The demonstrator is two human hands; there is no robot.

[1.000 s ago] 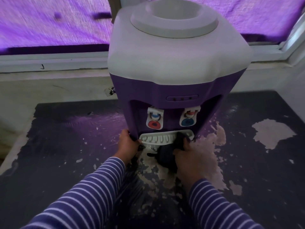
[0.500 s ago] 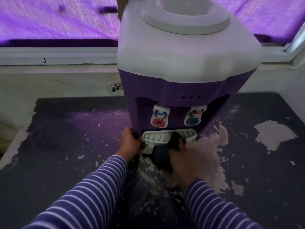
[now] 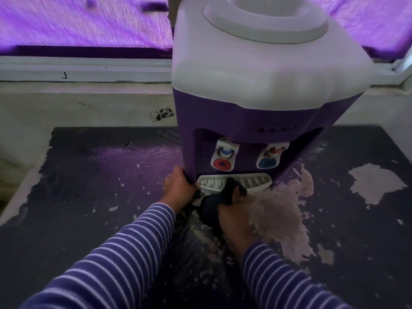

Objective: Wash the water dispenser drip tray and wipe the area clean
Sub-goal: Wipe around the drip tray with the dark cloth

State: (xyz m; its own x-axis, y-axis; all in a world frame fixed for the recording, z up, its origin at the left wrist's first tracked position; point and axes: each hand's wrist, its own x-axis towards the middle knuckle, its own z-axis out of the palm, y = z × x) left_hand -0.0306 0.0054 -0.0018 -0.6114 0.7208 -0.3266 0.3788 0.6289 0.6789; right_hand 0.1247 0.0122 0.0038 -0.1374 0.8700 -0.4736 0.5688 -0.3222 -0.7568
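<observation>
The counter (image 3: pixel 89 219) has a dark, glossy top, its coating flaked away in pale patches at centre and far right. A purple and white water dispenser (image 3: pixel 256 103) stands on it at the far middle, against the pale wall ledge.

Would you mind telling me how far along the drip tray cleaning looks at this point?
Done: the drip tray sits in the dispenser; whether washed, I cannot tell. In hand: the right hand presses a dark cloth on it; the left hand steadies the base. Left: wiping the flaking tabletop.
</observation>
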